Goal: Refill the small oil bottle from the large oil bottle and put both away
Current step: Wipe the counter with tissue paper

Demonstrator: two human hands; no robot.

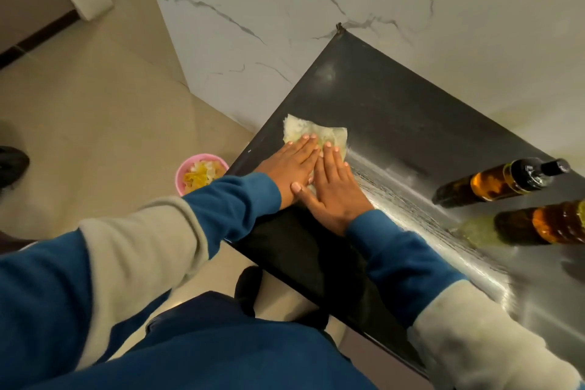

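Two oil bottles stand at the right of the black counter (395, 111). The small bottle (503, 182) has a dark cap and amber oil inside. The large bottle (544, 222) is cut off by the frame edge, with a yellowish smear at its base. My left hand (289, 169) and my right hand (335, 191) lie flat side by side, fingers together, pressing an oil-soaked paper tissue (311, 133) onto the counter near its left edge. Neither hand touches a bottle.
An oily streak (411, 209) runs across the counter from the tissue toward the bottles. A pink bin (201, 172) with crumpled yellow-stained tissues sits on the floor left of the counter. A white marble wall (316, 9) backs the counter.
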